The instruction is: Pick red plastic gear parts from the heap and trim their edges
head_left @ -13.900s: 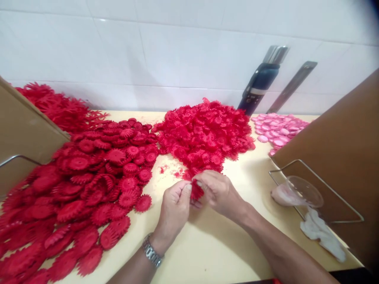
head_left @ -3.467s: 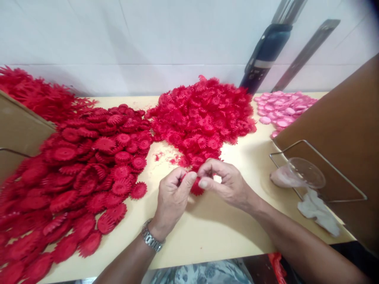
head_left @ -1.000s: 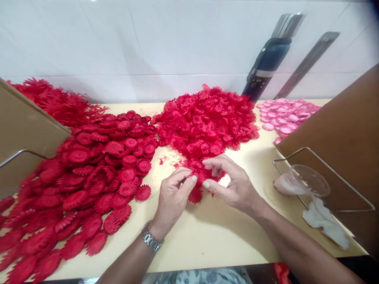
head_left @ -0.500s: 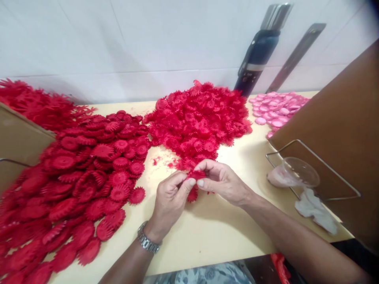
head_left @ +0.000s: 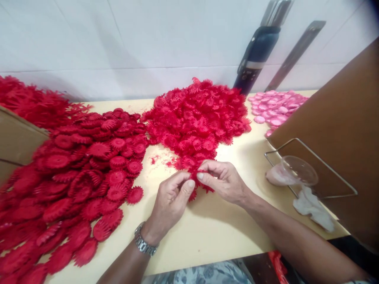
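My left hand (head_left: 174,201), with a metal watch (head_left: 144,240) on its wrist, is closed with thumb and forefinger pinching a small red fringed flower piece (head_left: 194,172). Its other edge is pinched between the thumb and finger of my right hand (head_left: 226,183). The fingertips hide much of the piece, and its outline blends with red pieces behind. Both hands are just above the table, at the front tip of a heap of bright red fringed flower pieces (head_left: 201,122). To the left spreads a large pile of darker red toothed discs (head_left: 97,150).
Pink discs (head_left: 280,106) lie at the back right, near a dark blue bottle (head_left: 259,49) and a metal ruler (head_left: 296,55) against the wall. A plastic cup (head_left: 278,175), crumpled tissue (head_left: 314,207), wire stand (head_left: 337,159) and brown board (head_left: 334,118) are on the right.
My fingertips have shifted slightly on the red piece, and less of it shows between them. The whole view has moved a little; the piles look the same.
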Action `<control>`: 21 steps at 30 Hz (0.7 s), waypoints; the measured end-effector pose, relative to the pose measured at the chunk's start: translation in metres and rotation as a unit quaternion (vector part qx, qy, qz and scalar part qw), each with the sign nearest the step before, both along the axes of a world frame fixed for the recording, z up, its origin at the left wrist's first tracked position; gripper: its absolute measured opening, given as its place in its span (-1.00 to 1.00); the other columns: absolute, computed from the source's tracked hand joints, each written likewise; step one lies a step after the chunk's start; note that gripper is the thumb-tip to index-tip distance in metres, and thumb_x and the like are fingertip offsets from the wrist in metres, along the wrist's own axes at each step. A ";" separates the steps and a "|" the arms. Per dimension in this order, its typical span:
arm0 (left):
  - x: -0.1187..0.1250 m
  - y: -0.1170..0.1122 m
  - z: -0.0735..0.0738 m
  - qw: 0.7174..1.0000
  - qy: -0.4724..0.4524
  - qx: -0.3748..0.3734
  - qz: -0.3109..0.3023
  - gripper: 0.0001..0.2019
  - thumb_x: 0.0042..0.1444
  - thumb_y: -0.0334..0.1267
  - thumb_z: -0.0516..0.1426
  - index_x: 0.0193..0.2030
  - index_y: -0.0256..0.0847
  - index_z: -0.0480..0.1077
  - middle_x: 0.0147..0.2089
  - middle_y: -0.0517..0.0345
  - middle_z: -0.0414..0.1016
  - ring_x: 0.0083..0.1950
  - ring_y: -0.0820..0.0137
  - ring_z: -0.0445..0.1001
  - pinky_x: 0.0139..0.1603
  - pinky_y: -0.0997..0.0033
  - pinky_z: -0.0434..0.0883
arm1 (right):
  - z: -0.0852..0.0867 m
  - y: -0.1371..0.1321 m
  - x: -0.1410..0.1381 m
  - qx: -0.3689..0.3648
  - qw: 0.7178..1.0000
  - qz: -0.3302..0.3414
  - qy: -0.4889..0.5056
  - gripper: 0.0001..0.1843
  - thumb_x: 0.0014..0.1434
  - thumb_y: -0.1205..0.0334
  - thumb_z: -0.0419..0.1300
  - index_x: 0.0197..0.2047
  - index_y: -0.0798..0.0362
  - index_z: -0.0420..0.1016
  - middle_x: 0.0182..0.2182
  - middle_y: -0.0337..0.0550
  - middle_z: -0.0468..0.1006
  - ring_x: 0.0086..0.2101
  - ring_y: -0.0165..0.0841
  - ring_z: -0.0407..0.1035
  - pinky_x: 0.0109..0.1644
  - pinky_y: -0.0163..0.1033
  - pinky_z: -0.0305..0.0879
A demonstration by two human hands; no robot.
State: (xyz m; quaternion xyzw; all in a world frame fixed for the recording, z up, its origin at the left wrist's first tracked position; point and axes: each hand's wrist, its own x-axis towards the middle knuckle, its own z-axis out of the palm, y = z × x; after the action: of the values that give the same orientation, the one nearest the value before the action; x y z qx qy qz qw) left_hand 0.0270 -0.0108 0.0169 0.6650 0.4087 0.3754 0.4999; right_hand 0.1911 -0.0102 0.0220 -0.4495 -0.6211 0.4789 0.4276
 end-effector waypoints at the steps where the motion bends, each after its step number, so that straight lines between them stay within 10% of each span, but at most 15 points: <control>1: 0.000 0.000 0.000 1.000 0.001 -0.001 -0.002 -0.77 0.15 -0.17 0.01 -0.46 -0.23 0.26 -0.55 0.28 0.15 -0.53 0.53 0.12 -0.54 0.53 0.12 | 0.001 -0.001 -0.001 0.003 1.000 0.000 -0.015 -0.80 0.14 0.23 0.09 -0.47 0.13 0.32 -0.58 -0.31 0.28 -0.56 -0.54 0.16 -0.50 -0.39 0.11; 21: 0.005 0.002 -0.003 0.997 -0.048 -0.060 0.003 -0.91 0.05 -0.30 0.11 -0.43 -0.25 0.34 -0.51 0.24 0.30 -0.49 0.53 0.25 -0.48 0.54 0.23 | -0.009 0.002 -0.007 -0.026 0.999 0.029 -0.022 -0.46 0.10 -0.18 0.02 -0.66 0.06 0.06 -0.70 -0.37 0.03 -0.64 -0.56 -0.06 -0.61 -0.38 -0.14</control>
State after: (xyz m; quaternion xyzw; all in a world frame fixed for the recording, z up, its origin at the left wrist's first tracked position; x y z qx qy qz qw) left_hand 0.0323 -0.0089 0.0141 0.6138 0.4074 0.3832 0.5572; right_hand 0.1837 -0.0086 0.0131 -0.4523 -0.6308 0.4970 0.3880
